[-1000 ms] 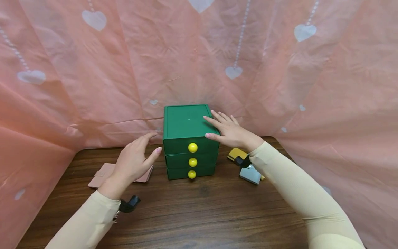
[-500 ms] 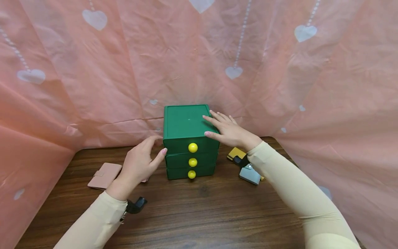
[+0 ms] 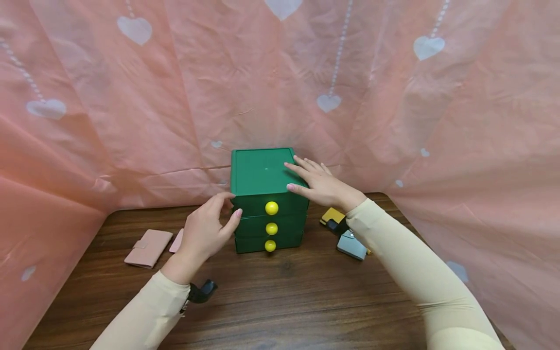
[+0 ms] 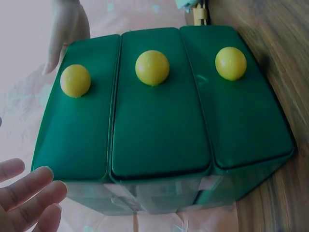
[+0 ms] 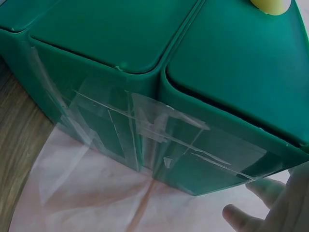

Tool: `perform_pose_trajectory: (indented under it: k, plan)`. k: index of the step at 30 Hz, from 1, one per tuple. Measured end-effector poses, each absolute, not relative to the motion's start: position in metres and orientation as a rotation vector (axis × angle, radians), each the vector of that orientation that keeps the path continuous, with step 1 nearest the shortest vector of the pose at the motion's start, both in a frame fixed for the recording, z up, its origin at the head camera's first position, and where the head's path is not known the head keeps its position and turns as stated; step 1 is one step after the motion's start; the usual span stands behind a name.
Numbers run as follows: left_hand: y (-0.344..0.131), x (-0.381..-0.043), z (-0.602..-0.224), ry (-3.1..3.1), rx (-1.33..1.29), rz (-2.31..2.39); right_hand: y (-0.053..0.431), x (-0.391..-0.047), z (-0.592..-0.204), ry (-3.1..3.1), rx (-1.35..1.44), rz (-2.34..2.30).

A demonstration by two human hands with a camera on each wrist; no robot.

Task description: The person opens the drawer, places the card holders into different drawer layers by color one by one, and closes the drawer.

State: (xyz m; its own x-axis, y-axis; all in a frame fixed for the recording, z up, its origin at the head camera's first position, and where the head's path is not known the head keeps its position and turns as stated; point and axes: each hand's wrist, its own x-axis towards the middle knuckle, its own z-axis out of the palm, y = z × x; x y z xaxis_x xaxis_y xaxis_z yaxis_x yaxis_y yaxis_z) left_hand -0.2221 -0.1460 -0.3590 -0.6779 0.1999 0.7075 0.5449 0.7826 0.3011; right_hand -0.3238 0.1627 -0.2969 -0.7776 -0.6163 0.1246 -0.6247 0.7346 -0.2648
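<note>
A green three-drawer box point(image 3: 255, 172) stands on the table in the head view, its drawers closed. A round yellow knob point(image 3: 271, 208) marks each drawer front. My left hand point(image 3: 201, 232) is at the box's upper left front corner, fingers loosely bent and thumb before the front; contact is unclear. In the left wrist view its fingertips point(image 4: 50, 193) lie beside the top drawer. Across the box's upper right edge spreads my right hand point(image 3: 323, 185), fingers straight over the top. Clear tape point(image 5: 159, 125) covers the box's side in the right wrist view.
On the left lie a pink cardholder-like wallet point(image 3: 148, 248) and another pink item point(image 3: 176, 241), partly behind my left hand. A yellow wallet point(image 3: 332, 215) and a light blue one point(image 3: 352, 246) sit at the right. A pink curtain point(image 3: 245, 97) hangs behind the table point(image 3: 280, 301).
My left hand has moved right, up to the box's left front corner, uncovering more of the pink items. The right hand has shifted slightly left over the top; the box stays put.
</note>
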Motion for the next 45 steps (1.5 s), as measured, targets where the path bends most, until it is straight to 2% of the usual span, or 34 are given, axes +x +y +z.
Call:
perform_pose_trajectory:
  k: [45]
  plan:
    - [-0.102, -0.232, -0.371, -2.351, -0.607, -0.650, 0.164, -0.333, -0.300, -2.948, 1.105, 0.502]
